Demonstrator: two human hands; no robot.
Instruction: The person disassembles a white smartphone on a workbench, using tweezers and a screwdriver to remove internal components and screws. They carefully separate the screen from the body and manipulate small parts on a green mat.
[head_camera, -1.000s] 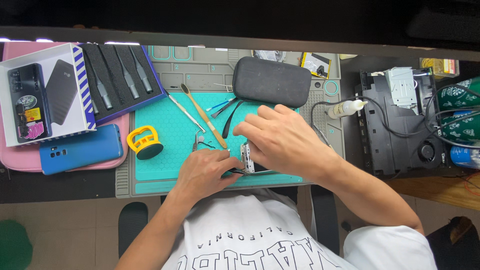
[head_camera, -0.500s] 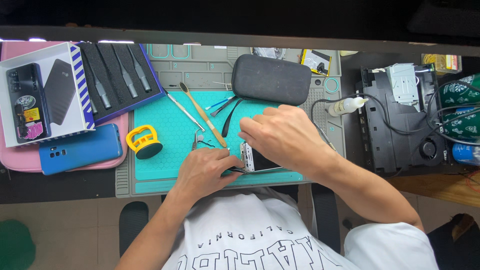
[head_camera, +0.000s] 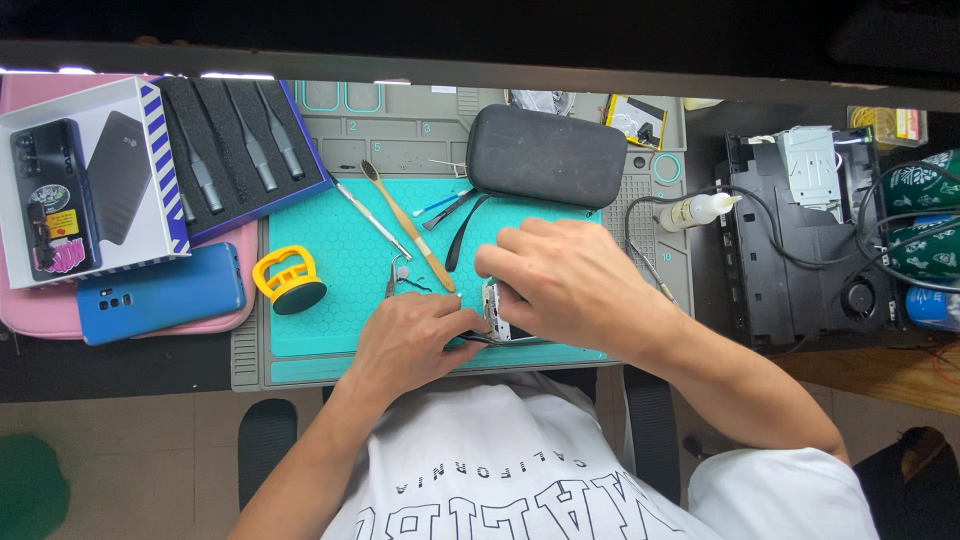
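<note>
While the right hand (head_camera: 575, 285) is curling over a small opened phone (head_camera: 494, 312) at the near edge of the teal mat (head_camera: 330, 300), its fingers (head_camera: 520, 255) are lying close together and bent down onto the device, covering most of it. Only a pale sliver of the phone is showing between the two hands. The left hand (head_camera: 415, 335) is lying just beside it, its fingers (head_camera: 450, 322) pinched together on a thin dark tool (head_camera: 480, 340) whose tip is pointing under the phone; how firmly they are gripping I cannot tell.

Counting what is lying around: one yellow suction cup (head_camera: 290, 282) is sitting on the mat's left side, one wooden-handled brush (head_camera: 405, 225) and one slim metal pick (head_camera: 372, 217) are lying slantwise above the hands, and one dark grey zip case (head_camera: 545, 155) is resting at the mat's far edge. Four grey-handled tools (head_camera: 235, 150) are sitting in a black foam tray (head_camera: 300, 185) to the left. Beside that, one white box (head_camera: 85, 185) is holding two dark phones, and one blue phone (head_camera: 160, 295) is lying face down on a pink pad (head_camera: 30, 320). One small white bottle (head_camera: 697, 210) is lying on the table to the right, near a black open device (head_camera: 790, 240).
</note>
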